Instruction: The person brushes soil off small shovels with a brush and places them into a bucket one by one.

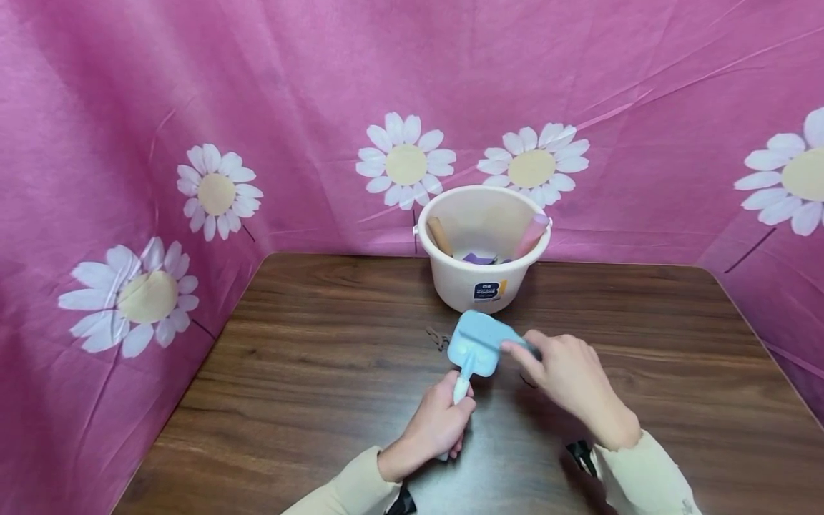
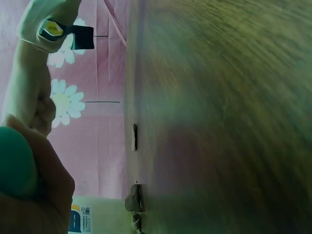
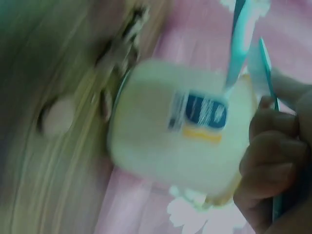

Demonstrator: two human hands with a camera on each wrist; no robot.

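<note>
My left hand grips the handle of a light blue tool with a broad flat head, like a small shovel. A rounded teal part shows in that hand in the left wrist view. My right hand holds a blue flat scraper-like piece that lies across the shovel's head in the head view; whether they touch I cannot tell. Just left of the head, brown scraps lie on the table. The right wrist view shows the scraper's thin edge beside the fingers.
A white bucket stands behind the hands, holding a tan stick-like piece, a pink handle-like piece and purple items. The brown wood table backs onto a pink flowered cloth. A pale round piece shows, blurred.
</note>
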